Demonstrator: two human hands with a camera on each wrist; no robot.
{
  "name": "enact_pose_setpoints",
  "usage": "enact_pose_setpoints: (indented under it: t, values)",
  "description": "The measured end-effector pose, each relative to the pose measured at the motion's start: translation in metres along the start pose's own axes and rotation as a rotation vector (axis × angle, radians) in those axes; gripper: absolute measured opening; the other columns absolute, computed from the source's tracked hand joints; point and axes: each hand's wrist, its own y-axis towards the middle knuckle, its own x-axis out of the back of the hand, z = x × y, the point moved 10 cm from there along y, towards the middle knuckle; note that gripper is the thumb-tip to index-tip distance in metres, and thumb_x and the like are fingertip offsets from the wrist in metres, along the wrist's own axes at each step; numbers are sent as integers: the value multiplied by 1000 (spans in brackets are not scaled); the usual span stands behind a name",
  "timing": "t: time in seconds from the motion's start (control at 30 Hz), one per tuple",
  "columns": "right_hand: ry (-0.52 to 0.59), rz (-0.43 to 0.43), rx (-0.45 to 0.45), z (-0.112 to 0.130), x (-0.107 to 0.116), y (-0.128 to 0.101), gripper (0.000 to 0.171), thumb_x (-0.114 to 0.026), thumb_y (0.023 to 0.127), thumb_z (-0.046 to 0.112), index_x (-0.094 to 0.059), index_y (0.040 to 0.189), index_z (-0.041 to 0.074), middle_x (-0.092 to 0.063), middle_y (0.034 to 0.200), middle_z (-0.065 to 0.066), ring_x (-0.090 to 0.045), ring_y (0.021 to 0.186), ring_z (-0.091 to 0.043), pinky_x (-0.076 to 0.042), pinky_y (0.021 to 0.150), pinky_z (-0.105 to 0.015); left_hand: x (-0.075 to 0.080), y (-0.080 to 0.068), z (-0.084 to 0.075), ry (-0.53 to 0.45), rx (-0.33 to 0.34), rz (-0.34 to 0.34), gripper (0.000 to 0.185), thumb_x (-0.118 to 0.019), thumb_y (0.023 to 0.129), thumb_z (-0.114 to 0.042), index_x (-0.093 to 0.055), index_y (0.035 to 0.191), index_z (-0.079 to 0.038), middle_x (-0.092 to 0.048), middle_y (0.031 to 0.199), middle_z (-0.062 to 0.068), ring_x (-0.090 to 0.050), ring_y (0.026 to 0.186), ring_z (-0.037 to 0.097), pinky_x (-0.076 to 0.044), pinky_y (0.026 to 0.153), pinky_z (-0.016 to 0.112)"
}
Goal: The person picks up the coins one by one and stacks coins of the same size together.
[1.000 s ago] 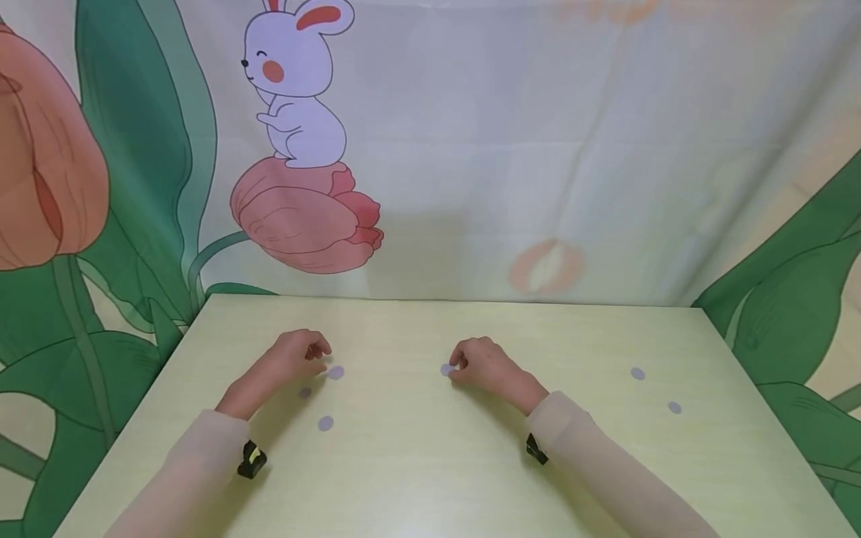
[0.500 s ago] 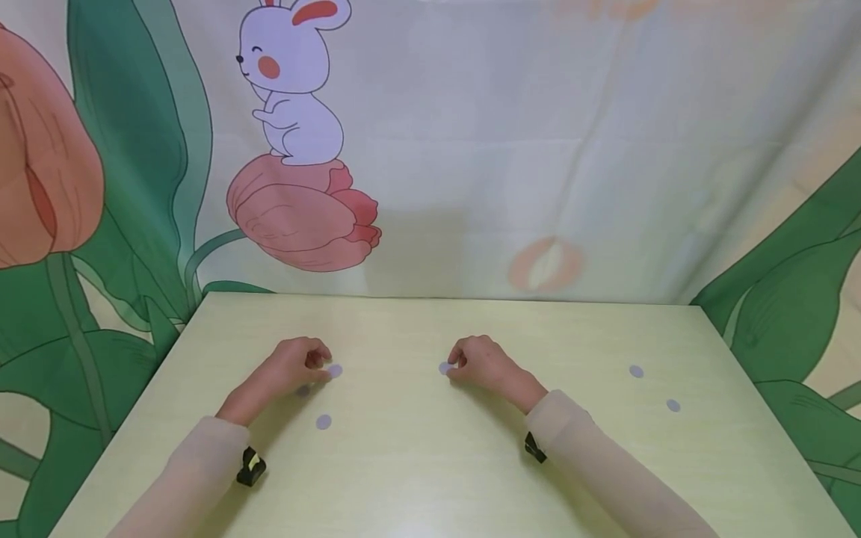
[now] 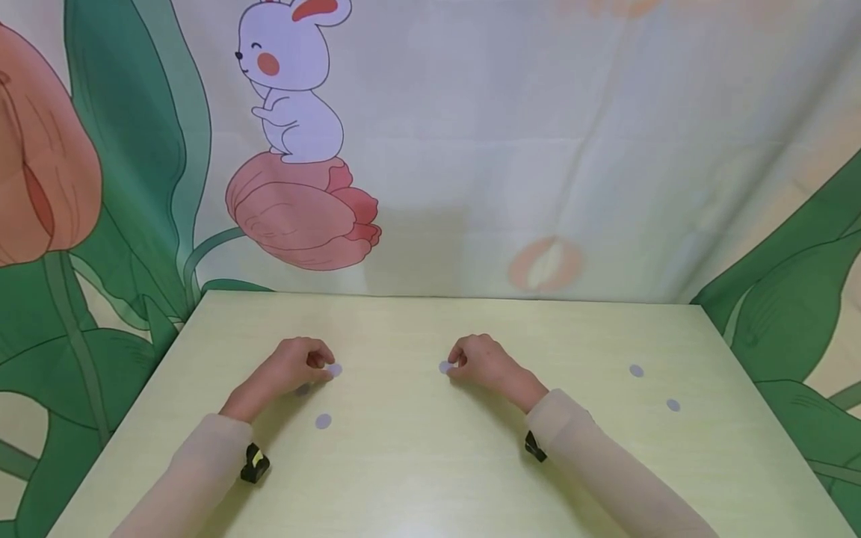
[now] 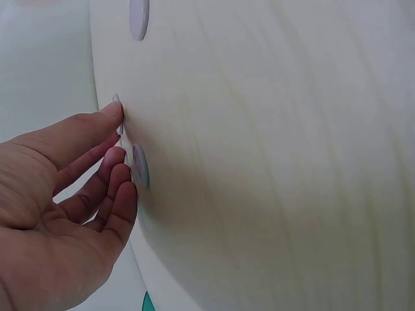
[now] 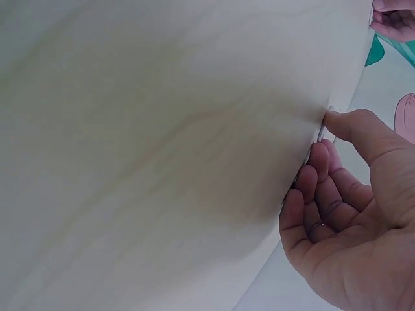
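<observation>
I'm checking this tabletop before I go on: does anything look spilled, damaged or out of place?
Nothing stands out. Small grey discs lie flat and scattered on the table: one at the left hand fingertips, one at the right hand, others loose, like the near-left disc and two far right.

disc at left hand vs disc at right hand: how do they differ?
The small grey flat disc by the left hand lies at its fingertips with two more grey discs close by; the small grey flat disc by the right hand has none near it. In the right wrist view that disc's edge looks lifted by the thumb. Both are on the pale yellow-green table, same look.
</observation>
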Motion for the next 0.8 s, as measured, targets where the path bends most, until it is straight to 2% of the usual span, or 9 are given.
enact_pose_setpoints:
  t: [0.23, 0.5, 0.8]
  values:
    - [2, -2, 0, 1, 0, -1, 16, -79, 89, 18, -73, 96, 6, -64, 81, 1, -55, 74, -15, -48, 72, -30, 1, 2, 4, -2, 6, -12, 16, -80, 88, -12, -74, 101, -5, -61, 87, 4, -52, 84, 21, -45, 73, 32]
    - [-3, -11, -1, 2, -1, -1, 15, -80, 89, 18, -73, 95, 7, -63, 80, 1, -54, 74, -15, -47, 72, -29, -1, -1, 4, -16, 8, -10, 16, -80, 88, -10, -73, 100, -3, -61, 87, 5, -52, 82, 21, -45, 71, 31]
    - [-10, -2, -15, 4, 1, -3, 15, -79, 89, 16, -73, 97, 6, -64, 81, 1, -54, 74, -15, -48, 73, -29, -3, 3, 5, -20, 55, 18, 17, -79, 88, -8, -70, 101, -1, -60, 87, 6, -52, 81, 21, -45, 70, 31]
